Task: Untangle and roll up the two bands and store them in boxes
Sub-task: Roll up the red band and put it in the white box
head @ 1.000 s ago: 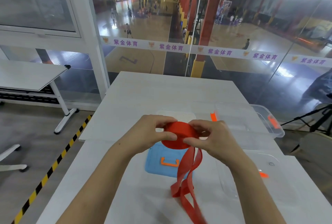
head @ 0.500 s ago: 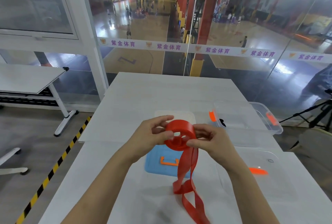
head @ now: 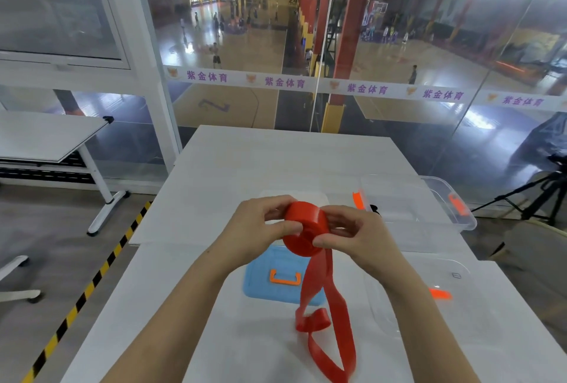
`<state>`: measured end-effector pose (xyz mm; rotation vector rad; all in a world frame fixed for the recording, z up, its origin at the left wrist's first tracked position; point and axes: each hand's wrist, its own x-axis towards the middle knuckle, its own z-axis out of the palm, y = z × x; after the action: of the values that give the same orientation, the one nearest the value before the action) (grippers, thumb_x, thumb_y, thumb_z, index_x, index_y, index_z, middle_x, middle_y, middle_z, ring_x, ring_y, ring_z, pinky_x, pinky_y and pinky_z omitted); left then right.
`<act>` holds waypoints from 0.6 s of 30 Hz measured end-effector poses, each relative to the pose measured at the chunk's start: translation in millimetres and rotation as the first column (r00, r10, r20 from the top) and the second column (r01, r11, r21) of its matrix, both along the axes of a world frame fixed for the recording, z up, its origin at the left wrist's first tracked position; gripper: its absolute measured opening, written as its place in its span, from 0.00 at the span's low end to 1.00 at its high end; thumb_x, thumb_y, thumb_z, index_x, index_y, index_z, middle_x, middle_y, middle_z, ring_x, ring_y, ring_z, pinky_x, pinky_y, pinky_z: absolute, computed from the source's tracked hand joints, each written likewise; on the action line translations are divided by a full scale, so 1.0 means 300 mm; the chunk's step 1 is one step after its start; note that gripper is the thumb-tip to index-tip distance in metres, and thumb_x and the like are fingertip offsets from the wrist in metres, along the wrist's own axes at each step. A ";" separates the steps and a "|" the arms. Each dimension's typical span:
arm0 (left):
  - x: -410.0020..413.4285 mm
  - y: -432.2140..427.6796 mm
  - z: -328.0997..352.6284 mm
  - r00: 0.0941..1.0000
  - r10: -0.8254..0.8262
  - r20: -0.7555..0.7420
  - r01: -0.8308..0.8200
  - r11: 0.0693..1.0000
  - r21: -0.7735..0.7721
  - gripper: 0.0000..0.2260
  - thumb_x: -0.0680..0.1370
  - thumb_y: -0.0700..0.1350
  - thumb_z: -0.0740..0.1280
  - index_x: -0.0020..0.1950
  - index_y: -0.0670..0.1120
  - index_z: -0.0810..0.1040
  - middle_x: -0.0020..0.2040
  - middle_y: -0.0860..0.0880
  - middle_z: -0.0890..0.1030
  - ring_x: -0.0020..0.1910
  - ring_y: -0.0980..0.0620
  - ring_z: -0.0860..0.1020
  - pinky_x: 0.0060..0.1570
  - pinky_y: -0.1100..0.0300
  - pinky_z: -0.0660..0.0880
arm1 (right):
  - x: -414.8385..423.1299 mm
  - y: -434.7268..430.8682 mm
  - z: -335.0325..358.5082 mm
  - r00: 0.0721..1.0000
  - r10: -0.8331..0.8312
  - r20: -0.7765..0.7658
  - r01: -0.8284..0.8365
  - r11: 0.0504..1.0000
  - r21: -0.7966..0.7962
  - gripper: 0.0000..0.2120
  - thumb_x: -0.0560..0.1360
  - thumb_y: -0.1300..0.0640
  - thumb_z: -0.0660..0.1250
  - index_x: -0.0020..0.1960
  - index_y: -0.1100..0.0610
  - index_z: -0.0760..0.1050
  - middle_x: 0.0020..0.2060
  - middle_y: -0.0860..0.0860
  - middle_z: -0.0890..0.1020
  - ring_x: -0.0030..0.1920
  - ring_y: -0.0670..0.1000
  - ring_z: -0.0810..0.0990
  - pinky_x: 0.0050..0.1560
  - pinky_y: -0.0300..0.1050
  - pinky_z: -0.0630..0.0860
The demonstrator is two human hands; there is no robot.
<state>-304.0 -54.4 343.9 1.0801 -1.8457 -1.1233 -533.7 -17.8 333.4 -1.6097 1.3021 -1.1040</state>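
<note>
A red band [head: 305,230] is partly wound into a thick roll held above the white table [head: 276,155]. My left hand [head: 257,229] grips the roll's left side with thumb and fingers. My right hand [head: 352,234] pinches its right side and lower edge. The loose tail [head: 325,299] hangs down from the roll and lies looped and twisted on the table near me. A clear plastic box [head: 441,204] with orange latches stands open at the right. A second band is not visible.
A blue lid with an orange handle [head: 264,275] lies flat under the roll. A white lid or box [head: 310,197] sits behind my hands. A clear lid with an orange clip [head: 441,293] lies at the near right. Glass wall beyond the table.
The roll has turned in my hands and grown a little as more band wound on. The hanging tail has shortened and shifted on the table.
</note>
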 end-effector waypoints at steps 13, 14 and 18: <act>0.014 -0.008 -0.017 0.995 -0.099 -0.034 0.103 0.979 0.177 0.20 0.74 0.42 0.79 0.64 0.52 0.82 0.60 0.55 0.86 0.61 0.57 0.83 0.64 0.55 0.79 | -0.024 0.018 0.037 0.999 -0.029 -0.016 0.029 0.999 -0.043 0.17 0.65 0.60 0.85 0.51 0.48 0.88 0.44 0.48 0.89 0.47 0.48 0.89 0.52 0.40 0.84; 0.013 -0.011 -0.001 0.996 -0.087 0.000 0.085 0.984 0.157 0.23 0.73 0.43 0.81 0.65 0.56 0.81 0.61 0.59 0.85 0.62 0.63 0.81 0.65 0.58 0.78 | -0.028 0.015 0.051 0.996 -0.026 -0.081 0.022 0.998 -0.057 0.17 0.65 0.57 0.86 0.52 0.48 0.88 0.44 0.46 0.89 0.48 0.47 0.88 0.53 0.39 0.84; -0.019 -0.008 0.058 0.985 -0.074 0.156 0.073 0.997 0.010 0.18 0.74 0.48 0.79 0.57 0.66 0.80 0.53 0.69 0.83 0.57 0.74 0.78 0.58 0.72 0.75 | -0.023 0.016 0.092 0.972 -0.007 -0.236 -0.025 0.991 -0.134 0.17 0.67 0.53 0.85 0.53 0.47 0.87 0.44 0.41 0.88 0.48 0.43 0.87 0.52 0.30 0.80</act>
<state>-309.9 -56.7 361.3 1.1386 -2.0211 -1.1115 -540.6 -12.9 361.1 -1.8940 1.3939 -1.0385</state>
